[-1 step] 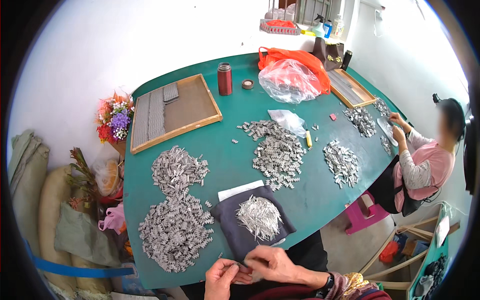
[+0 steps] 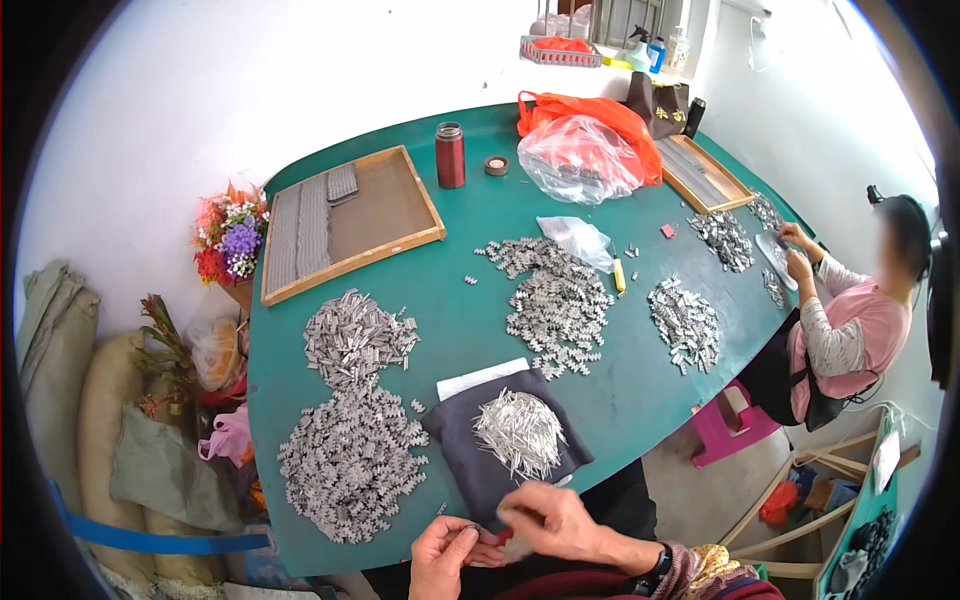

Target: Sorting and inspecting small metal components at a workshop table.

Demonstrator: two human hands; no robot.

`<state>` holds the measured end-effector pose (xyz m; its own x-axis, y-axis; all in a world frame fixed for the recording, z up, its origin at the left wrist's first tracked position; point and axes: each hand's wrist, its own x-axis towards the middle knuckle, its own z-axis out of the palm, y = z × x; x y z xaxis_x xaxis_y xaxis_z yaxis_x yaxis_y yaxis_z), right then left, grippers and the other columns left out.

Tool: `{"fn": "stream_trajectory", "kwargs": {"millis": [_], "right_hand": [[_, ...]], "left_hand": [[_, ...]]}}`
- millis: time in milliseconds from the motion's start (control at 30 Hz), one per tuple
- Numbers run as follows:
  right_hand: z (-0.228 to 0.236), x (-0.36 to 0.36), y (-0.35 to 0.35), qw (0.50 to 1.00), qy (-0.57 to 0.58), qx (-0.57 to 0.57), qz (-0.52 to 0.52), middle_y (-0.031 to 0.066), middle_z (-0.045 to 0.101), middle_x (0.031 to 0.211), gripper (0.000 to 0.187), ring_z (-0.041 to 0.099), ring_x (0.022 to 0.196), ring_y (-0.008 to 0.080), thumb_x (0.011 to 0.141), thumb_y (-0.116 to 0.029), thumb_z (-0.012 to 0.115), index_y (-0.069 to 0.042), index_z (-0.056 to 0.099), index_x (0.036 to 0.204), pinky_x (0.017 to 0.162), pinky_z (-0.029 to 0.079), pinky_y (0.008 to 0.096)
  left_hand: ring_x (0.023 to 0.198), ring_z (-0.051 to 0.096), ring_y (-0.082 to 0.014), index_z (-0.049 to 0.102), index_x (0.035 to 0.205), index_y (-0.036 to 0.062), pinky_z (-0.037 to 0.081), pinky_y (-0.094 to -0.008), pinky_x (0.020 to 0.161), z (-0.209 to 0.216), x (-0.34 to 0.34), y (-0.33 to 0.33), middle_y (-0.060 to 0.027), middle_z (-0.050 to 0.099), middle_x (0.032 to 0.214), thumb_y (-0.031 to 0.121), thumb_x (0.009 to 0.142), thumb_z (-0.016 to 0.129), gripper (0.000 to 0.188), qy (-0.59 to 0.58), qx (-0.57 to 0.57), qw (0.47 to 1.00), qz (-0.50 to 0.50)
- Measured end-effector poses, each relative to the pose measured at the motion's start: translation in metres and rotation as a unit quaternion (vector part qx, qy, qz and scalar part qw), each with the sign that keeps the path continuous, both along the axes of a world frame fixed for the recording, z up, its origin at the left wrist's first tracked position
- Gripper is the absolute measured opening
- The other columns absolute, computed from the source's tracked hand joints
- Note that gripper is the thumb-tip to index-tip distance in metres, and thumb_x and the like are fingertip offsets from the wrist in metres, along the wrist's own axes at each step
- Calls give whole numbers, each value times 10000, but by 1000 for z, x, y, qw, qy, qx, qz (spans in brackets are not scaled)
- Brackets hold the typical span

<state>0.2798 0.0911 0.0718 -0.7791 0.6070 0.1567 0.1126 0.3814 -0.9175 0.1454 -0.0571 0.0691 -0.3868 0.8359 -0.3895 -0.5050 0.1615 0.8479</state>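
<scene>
At the table's near edge, my left hand (image 2: 453, 552) is closed, thumb against fingers, on a small dark piece too small to make out clearly. Just to its right my right hand (image 2: 556, 521) has curled fingers, their tips slightly blurred; what they pinch, if anything, does not show. Beyond both hands a heap of thin silvery pins (image 2: 518, 433) lies on a folded dark cloth (image 2: 462, 468). To the left is a large pile of small toothed grey metal pieces (image 2: 352, 462), touching a pile of short flat metal pieces (image 2: 358, 336) behind it.
More metal pieces (image 2: 560, 310) lie mid-table on the green table (image 2: 455, 290). A wooden tray (image 2: 425, 205), a red flask (image 2: 450, 158) and plastic bags (image 2: 580, 165) stand farther back. A co-worker (image 2: 840, 340) sits at the right, handling small parts. A flower bunch (image 2: 232, 235) stands at the left.
My right hand has shifted slightly up and to the right, away from my left hand. My left hand stays in nearly the same place.
</scene>
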Motion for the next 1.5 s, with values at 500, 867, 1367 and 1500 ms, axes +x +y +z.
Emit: {"fn": "stream_trajectory", "kwargs": {"millis": [500,867,1367,1500], "right_hand": [[-9,-19,26,927,-133,346,-60,125,606,1273,462,550,954,280,759,-10,601,2,602,1221,807,428,399],[-13,9,86,926,-159,254,-229,135,624,868,105,585,862,348,850,-99,665,-32,646,928,755,479,436],[-6,-18,95,976,-135,-28,-167,148,623,735,216,569,658,202,918,-162,634,53,623,935,639,455,339],[-9,-9,97,979,-105,-59,-166,151,629,755,165,591,668,229,909,-123,634,38,627,945,653,472,355]], "left_hand": [[744,722,-317,527,1029,-54,625,-404,659,-10,-3,-5,-226,680,908,66,991,526,126,-35,9,999,30],[748,722,-310,533,1026,-58,630,-416,659,-19,-5,-9,-235,677,906,61,985,538,126,-49,30,997,46],[782,728,-285,581,1040,-58,619,-358,665,-25,-7,6,-287,544,1325,34,961,573,122,-42,61,997,31],[782,727,-284,588,1026,-58,618,-359,673,-24,-4,6,-286,543,1328,31,959,573,112,-46,55,997,30]]}}
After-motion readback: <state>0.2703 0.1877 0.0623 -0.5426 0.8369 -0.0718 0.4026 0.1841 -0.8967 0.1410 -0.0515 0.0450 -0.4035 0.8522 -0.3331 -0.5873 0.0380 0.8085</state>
